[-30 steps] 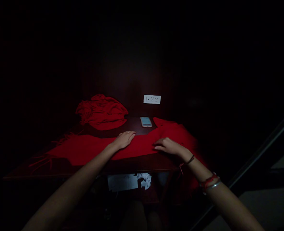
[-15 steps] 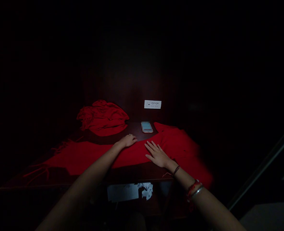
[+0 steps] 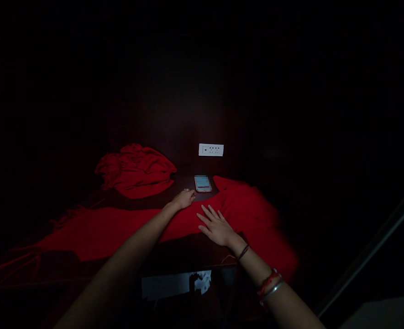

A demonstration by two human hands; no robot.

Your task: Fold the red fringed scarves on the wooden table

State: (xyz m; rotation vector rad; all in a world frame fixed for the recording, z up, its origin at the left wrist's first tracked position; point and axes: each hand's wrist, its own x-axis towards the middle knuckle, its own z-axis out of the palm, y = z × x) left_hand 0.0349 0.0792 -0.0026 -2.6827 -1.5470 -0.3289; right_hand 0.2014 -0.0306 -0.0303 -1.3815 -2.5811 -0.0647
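Note:
A long red scarf (image 3: pixel 119 230) with fringe at its left end lies spread across a dark tabletop. Its right part is wider and runs over toward the front edge. My left hand (image 3: pixel 184 199), with a ring on it, has its fingers curled at the scarf's far edge. What the fingertips pinch is partly hidden. My right hand (image 3: pixel 216 227) lies flat on the scarf with its fingers spread. Just beyond the hands rests a phone (image 3: pixel 202 183) with a lit screen.
At the back left sits a bunched red cloth (image 3: pixel 140 171). A white socket panel (image 3: pixel 211 150) is on the dark wall behind. Below the table's front edge, pale paper pieces (image 3: pixel 167 285) show. Most of the surroundings are too dark to make out.
The view has shifted slightly, so the things on the table appear further left. My left hand has come a little closer to the phone along the scarf's edge. My right hand stays flat.

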